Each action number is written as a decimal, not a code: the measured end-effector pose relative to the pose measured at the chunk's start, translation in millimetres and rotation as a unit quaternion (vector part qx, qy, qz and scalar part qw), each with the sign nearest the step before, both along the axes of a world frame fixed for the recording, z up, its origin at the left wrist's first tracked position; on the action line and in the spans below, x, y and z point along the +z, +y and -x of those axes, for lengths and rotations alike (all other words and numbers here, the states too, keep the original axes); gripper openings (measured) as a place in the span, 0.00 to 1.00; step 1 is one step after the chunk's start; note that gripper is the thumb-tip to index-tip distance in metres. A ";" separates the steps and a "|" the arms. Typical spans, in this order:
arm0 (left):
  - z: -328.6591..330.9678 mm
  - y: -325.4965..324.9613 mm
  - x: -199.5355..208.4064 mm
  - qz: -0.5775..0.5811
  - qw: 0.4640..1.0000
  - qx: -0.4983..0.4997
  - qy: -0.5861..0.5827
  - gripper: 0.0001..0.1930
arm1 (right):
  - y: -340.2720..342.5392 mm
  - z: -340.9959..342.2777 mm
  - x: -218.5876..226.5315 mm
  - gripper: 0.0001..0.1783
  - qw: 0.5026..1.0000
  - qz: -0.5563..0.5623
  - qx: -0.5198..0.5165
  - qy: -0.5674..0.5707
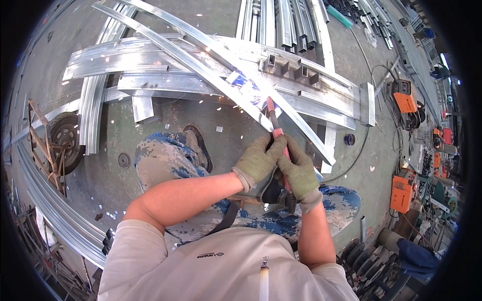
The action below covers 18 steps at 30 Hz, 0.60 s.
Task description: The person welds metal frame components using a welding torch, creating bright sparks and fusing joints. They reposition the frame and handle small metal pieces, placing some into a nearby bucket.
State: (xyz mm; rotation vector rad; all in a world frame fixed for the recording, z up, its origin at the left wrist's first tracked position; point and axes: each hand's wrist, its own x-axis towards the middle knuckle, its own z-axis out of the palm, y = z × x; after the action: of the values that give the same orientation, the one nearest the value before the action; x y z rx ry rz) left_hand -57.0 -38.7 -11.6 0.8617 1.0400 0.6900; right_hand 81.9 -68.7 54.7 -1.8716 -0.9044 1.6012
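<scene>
Green-grey workshop floor (pixel 188 113) spreads through the head view, curving toward the fisheye rim. Bundled metal tubes (pixel 275 25) lie at top centre, and a spoked wheel (pixel 65 143) with a rusty frame stands at the left. An orange welding machine (pixel 404 100) sits at the upper right, an orange box (pixel 403 193) below it; blue cloth (pixel 419 258) drapes at the lower right.

Slightly right of centre, both gloved hands are closed around a red-handled welding torch (pixel 271 108). The left hand (pixel 261 158) grips from the left side, fingers over the handle's forward part; the right hand (pixel 300 173) wraps it from the right, just beside and slightly lower. From this grip, the torch's front runs upward in the frame toward blue-white glare (pixel 246 88), while its dark rear end projects below the right palm. How the torch's very tip meets the metal is lost in the brightness.

Two long silvery bars, a left bar (pixel 183 57) and a right bar (pixel 301 120), slant from upper left toward centre right, across the stacked metal profiles (pixel 165 84). Orange sparks (pixel 218 109) scatter near the glare. Camouflage trousers (pixel 160 160) show below the work.
</scene>
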 end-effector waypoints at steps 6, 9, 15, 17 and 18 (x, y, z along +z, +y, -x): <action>-0.7 -1.2 1.9 -0.003 1.000 -0.003 0.005 0.24 | -5.9 -0.2 -2.5 0.36 1.000 -0.014 -0.018 0.010; -1.0 -1.5 -1.4 -0.002 1.000 0.009 -0.010 0.23 | -1.2 1.6 3.2 0.36 1.000 -0.009 -0.002 -0.002; -1.1 -0.4 -4.3 -0.010 1.000 -0.004 0.012 0.23 | -3.8 -1.1 -3.6 0.37 1.000 -0.014 -0.003 -0.012; -1.0 -0.6 -4.1 -0.010 1.000 -0.012 0.012 0.23 | -6.1 -3.7 -4.7 0.37 1.000 -0.009 -0.008 -0.005; -0.7 -0.8 -3.0 -0.010 1.000 -0.015 0.012 0.23 | -6.6 -3.7 -4.9 0.37 1.000 -0.011 -0.010 -0.004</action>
State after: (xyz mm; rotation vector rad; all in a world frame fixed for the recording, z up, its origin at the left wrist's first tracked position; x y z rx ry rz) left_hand -56.3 -39.4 -14.6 0.9036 1.0415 0.6674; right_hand 85.6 -75.4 49.9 -1.8683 -0.9010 1.5676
